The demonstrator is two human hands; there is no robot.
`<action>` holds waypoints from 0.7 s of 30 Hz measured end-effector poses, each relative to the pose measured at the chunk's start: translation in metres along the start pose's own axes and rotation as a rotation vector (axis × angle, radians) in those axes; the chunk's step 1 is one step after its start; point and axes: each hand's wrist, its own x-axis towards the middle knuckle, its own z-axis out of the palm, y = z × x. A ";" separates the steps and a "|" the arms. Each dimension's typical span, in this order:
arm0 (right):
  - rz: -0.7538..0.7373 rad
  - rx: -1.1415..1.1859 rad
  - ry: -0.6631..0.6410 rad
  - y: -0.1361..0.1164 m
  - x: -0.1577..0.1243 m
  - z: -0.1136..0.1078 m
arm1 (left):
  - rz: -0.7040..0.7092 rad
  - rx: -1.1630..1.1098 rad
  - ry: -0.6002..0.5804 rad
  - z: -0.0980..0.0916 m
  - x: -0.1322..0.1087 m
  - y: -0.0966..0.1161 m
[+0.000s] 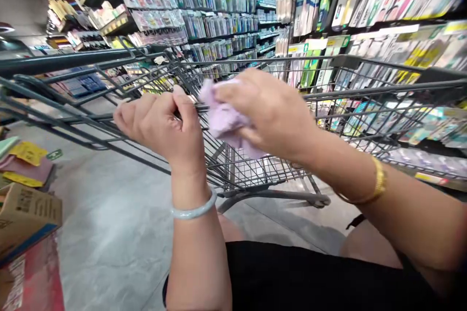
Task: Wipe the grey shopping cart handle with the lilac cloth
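A crumpled light purple cloth (226, 119) is bunched in my right hand (273, 112), whose fingers are closed around it. The cloth is against or just above a bar of the grey metal shopping cart (251, 175); the exact contact is hidden. To its left, my left hand (156, 116) is closed at the cart's side rail, fingers curled over the wire bars. Its thumb points up and the fingertips are mostly out of sight. A pale bangle (195, 212) circles my left wrist, and a gold bracelet (379, 180) is on my right wrist.
Shelves of hanging packaged goods (219, 24) stand behind the cart, with more packs (430, 53) close on the right. A cardboard box (32, 214) sits at the lower left on the grey floor (109, 223). A cart wheel (320, 201) shows below the basket.
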 end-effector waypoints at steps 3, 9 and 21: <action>0.064 -0.106 0.077 0.051 -0.059 -0.025 | 0.026 0.096 0.100 0.000 0.001 0.004; 0.276 -0.271 0.414 0.092 -0.121 -0.049 | 0.176 -0.069 -0.153 0.011 0.005 0.010; -0.412 -0.291 0.087 0.040 -0.126 0.053 | 0.273 -0.126 -0.072 0.054 -0.001 0.045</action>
